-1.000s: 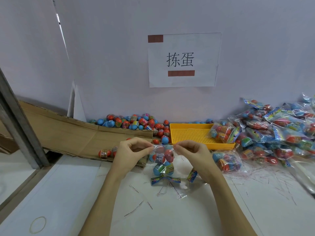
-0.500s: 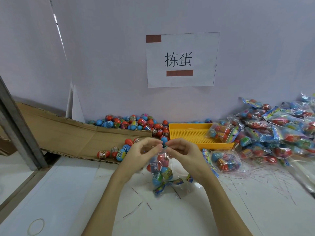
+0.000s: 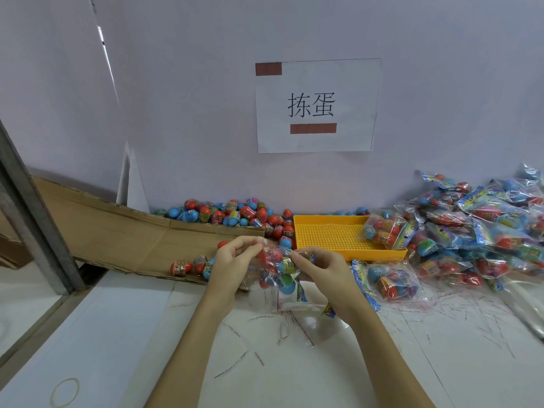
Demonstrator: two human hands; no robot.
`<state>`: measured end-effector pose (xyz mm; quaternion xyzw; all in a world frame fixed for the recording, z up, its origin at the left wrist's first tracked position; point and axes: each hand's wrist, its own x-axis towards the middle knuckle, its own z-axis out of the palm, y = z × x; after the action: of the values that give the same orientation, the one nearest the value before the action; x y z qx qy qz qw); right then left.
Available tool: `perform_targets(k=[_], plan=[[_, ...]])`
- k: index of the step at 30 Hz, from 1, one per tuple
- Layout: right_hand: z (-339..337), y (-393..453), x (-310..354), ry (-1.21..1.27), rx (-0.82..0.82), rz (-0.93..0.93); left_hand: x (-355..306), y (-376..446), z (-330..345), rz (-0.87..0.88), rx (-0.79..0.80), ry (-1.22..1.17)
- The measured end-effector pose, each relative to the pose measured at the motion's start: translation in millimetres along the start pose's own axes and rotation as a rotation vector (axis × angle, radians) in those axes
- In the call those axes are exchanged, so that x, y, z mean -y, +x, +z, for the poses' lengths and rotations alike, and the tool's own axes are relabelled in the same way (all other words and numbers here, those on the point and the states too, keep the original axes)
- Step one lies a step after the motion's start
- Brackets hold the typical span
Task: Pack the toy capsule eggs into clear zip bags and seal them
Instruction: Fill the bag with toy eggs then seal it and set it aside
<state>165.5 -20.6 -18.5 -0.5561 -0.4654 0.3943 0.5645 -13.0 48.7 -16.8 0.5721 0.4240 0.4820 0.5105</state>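
A clear zip bag [image 3: 279,273] filled with several red and blue capsule eggs hangs between my hands above the white table. My left hand [image 3: 235,265] pinches the bag's top left edge. My right hand [image 3: 319,267] pinches its top right part, with the fingers curled over the eggs. The bag's lower end touches the table. Loose capsule eggs [image 3: 232,214] lie piled against the back wall. A few more eggs [image 3: 188,266] sit on the cardboard, partly hidden behind my left hand.
A yellow perforated tray [image 3: 332,238] stands behind my right hand with a packed bag [image 3: 382,231] on its right end. A large heap of packed bags [image 3: 482,228] fills the right side, one bag [image 3: 388,281] lying nearer. Flattened cardboard [image 3: 117,234] lies at left. A rubber band [image 3: 64,393] rests near the front left.
My hands came together from a spread grip on the bag's top, then shifted slightly apart. The bag has sunk lower and bunched up between them.
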Motion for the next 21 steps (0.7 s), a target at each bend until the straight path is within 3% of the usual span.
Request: perform_targets(k=[4, 11, 17, 21], plan=[[1, -2, 1, 0.002, -0.032, -0.028, -2, -3, -1, 0.021, -0.011, 0.008], [10, 1, 2, 0.11, -0.191, -0.055, -7, -5, 8, -0.15, -0.1, -0.279], [11, -1, 2, 0.16, -0.173, -0.041, -10, -8, 7, -0.113, 0.113, -0.226], [8, -1, 2, 0.14, -0.16, -0.041, -5, -8, 10, -0.057, 0.042, -0.07]])
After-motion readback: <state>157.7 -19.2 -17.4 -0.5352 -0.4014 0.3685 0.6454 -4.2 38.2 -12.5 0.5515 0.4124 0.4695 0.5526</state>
